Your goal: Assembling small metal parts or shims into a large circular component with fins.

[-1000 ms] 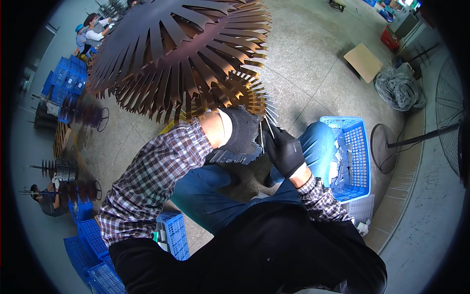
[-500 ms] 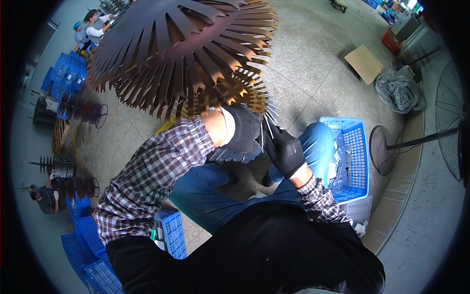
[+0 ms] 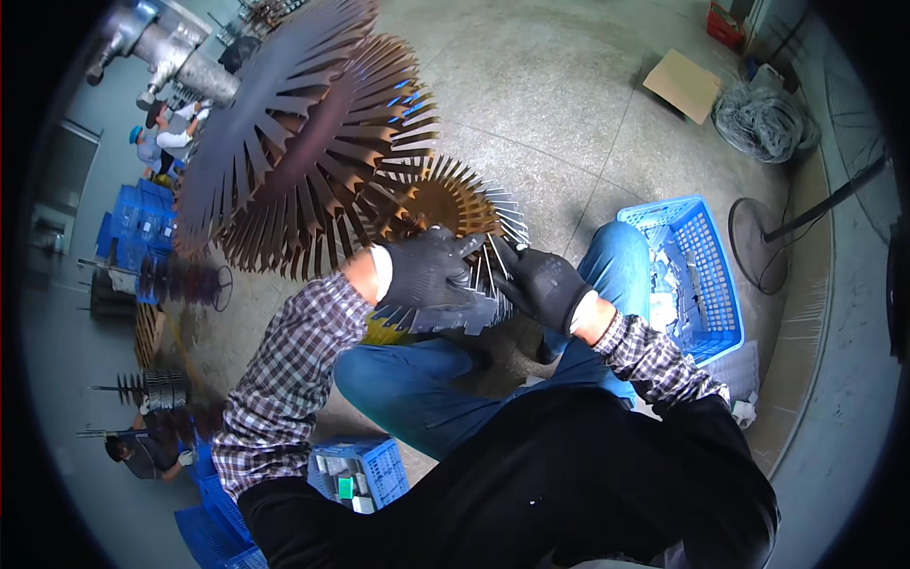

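Observation:
A tiered rack of fanned metal blades fills the upper left, with brown, rust-toned rings. Its smaller brown ring lies just beyond my hands and carries thin silver strips along its right edge. My left hand, in a black glove, is at this ring, index finger stretched out and the other fingers partly bent and apart. Below it shows a grey ring of blades, partly covered by the hand. My right hand, also gloved in black, pinches a thin metal strip beside the left fingertips.
A blue basket with flat metal pieces stands by my right knee. A smaller blue basket with boxes is at lower left. A fan stand, wire bundle and cardboard lie right. Other people work at left.
The rack's large rings sit further left in view, and a metal shaft end shows at upper left. My left index finger has stretched out toward the right hand.

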Demonstrator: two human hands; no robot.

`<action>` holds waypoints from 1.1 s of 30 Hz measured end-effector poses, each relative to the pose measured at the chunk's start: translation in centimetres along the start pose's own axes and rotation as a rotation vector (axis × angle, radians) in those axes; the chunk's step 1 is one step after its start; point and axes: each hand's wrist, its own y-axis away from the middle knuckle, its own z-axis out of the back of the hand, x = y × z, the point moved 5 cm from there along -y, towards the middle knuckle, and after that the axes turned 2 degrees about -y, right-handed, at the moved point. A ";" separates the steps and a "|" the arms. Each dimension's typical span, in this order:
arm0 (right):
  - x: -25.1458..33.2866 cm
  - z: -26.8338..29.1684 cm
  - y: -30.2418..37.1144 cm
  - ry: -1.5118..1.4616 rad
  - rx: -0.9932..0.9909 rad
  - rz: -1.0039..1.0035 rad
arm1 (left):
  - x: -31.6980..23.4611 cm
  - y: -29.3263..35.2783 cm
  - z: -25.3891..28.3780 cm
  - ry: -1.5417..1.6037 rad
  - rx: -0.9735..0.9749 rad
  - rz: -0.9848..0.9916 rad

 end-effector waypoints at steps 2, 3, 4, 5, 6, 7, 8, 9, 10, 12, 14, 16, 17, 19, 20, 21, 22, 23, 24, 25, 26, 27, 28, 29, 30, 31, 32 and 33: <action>0.0 0.1 0.2 -0.023 -0.013 0.016 | 0.1 1.0 0.2 0.054 -0.014 0.002; -0.2 0.1 0.5 -0.061 0.021 -0.018 | 0.2 1.6 0.6 0.219 -0.070 0.044; -0.5 0.3 0.7 -0.095 0.054 -0.055 | 0.5 2.1 1.0 0.382 -0.128 0.083; -0.8 0.5 1.0 -0.130 0.088 -0.091 | 0.8 2.5 1.4 0.546 -0.186 0.123; -1.1 0.7 1.3 -0.164 0.122 -0.128 | 1.0 2.8 1.7 0.709 -0.245 0.163; -1.0 1.2 1.4 -0.171 0.119 -0.122 | 0.8 3.0 1.8 0.705 -0.243 0.172; -1.2 2.1 1.7 -0.292 0.083 -0.180 | 0.6 3.2 2.1 0.732 -0.298 0.180; -1.2 3.0 2.1 -0.412 0.049 -0.236 | 0.3 3.3 2.3 0.759 -0.355 0.188; -1.3 3.9 2.4 -0.531 0.014 -0.294 | 0.0 3.4 2.5 0.786 -0.412 0.195; -0.9 5.4 2.4 -0.651 -0.027 -0.359 | -0.6 3.4 3.1 0.811 -0.462 0.195; 1.0 8.2 1.5 -0.406 -0.247 -0.149 | -1.0 3.2 3.6 0.909 -0.440 0.280; 3.0 10.1 0.9 -0.148 -0.454 0.059 | -0.9 2.6 3.8 1.006 -0.415 0.364; 3.5 10.2 0.6 -0.147 -0.458 0.053 | -0.8 2.3 3.6 1.005 -0.410 0.361; 4.8 9.9 -0.2 0.037 -0.373 0.114 | -0.5 1.0 3.2 0.782 -0.484 0.197; 5.3 9.7 -0.5 0.130 -0.328 0.143 | -0.5 0.4 3.0 0.670 -0.519 0.114; 5.5 9.4 -0.6 0.220 -0.282 0.173 | -0.5 0.2 2.9 0.559 -0.553 0.033; 5.1 9.5 -0.5 0.222 -0.284 0.161 | -0.4 -0.2 3.0 0.560 -0.544 0.024; 4.7 9.6 -0.4 0.176 -0.292 0.147 | -0.4 -0.3 3.2 0.453 -0.576 0.038; 4.1 9.6 -0.2 0.127 -0.299 0.133 | -0.4 -0.4 3.3 0.346 -0.608 0.053; 3.6 9.5 -0.1 0.077 -0.306 0.120 | -0.4 -0.3 3.4 0.239 -0.638 0.069; 3.1 9.3 0.0 0.026 -0.314 0.107 | -0.5 -0.2 3.4 0.132 -0.666 0.086; 2.3 9.0 0.3 0.024 -0.319 0.089 | -0.7 -0.4 3.5 0.135 -0.652 0.073; 0.6 8.4 0.6 -0.142 -0.332 -0.050 | -0.4 -0.1 3.6 0.290 -0.685 0.164; -1.3 7.4 0.9 -0.308 -0.343 -0.186 | -0.1 0.3 3.5 0.446 -0.716 0.259; -3.0 6.3 1.3 -0.474 -0.354 -0.322 | 0.1 0.6 3.3 0.601 -0.741 0.355; -4.5 5.1 1.9 -0.640 -0.366 -0.459 | 0.5 0.6 2.7 0.756 -0.759 0.455; -5.0 4.3 1.9 -0.646 -0.371 -0.467 | 0.3 0.6 2.2 0.755 -0.747 0.454; -5.5 3.2 2.0 -0.666 -0.345 -0.503 | 0.2 0.6 1.6 0.627 -0.764 0.445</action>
